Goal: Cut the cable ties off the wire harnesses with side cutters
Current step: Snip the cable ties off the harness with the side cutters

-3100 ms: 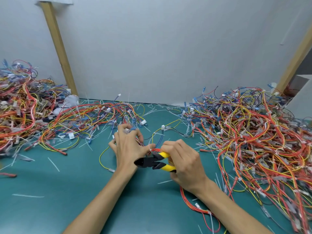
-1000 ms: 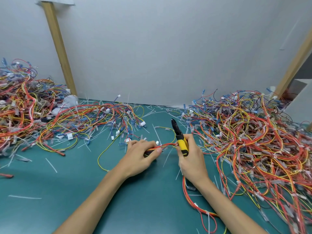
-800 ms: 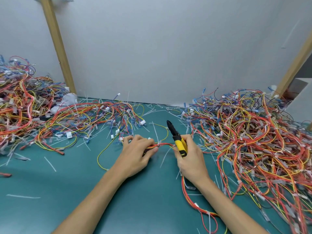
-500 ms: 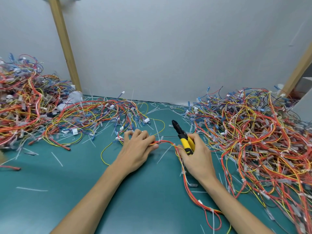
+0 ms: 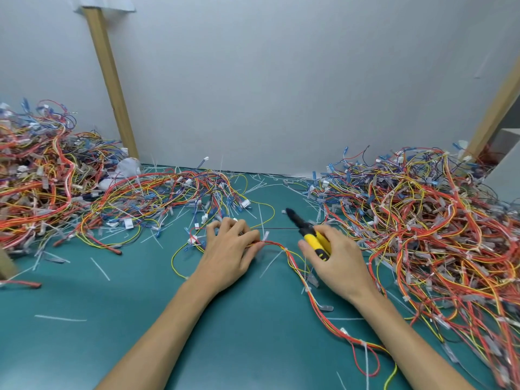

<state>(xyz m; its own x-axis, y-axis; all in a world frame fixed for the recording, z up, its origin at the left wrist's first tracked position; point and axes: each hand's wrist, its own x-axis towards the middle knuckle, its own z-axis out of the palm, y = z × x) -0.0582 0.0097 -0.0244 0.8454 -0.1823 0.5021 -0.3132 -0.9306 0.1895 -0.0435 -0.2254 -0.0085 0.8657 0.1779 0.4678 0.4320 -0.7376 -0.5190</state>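
A red, orange and yellow wire harness point(image 5: 315, 299) runs across the green table from the middle toward the lower right, with white cable ties point(image 5: 365, 358) on it. My left hand point(image 5: 228, 251) lies palm down on the table and pinches the harness's near end between thumb and fingers. My right hand point(image 5: 337, 263) grips the yellow handles of the side cutters point(image 5: 306, 229). Their black jaws point up and to the left, away from the harness and above the table. The jaws look closed.
A large heap of tangled harnesses point(image 5: 439, 235) fills the right side. Another heap point(image 5: 36, 175) sits at far left, with a looser spread point(image 5: 163, 198) behind my left hand. Cut tie scraps point(image 5: 100, 268) litter the green table point(image 5: 112, 319). Wooden posts point(image 5: 109, 80) lean on the grey wall.
Three seconds ago the cutters were at the harness between both hands. Since then my right hand has swung them up and away; my left hand has laid the harness flat on the table.
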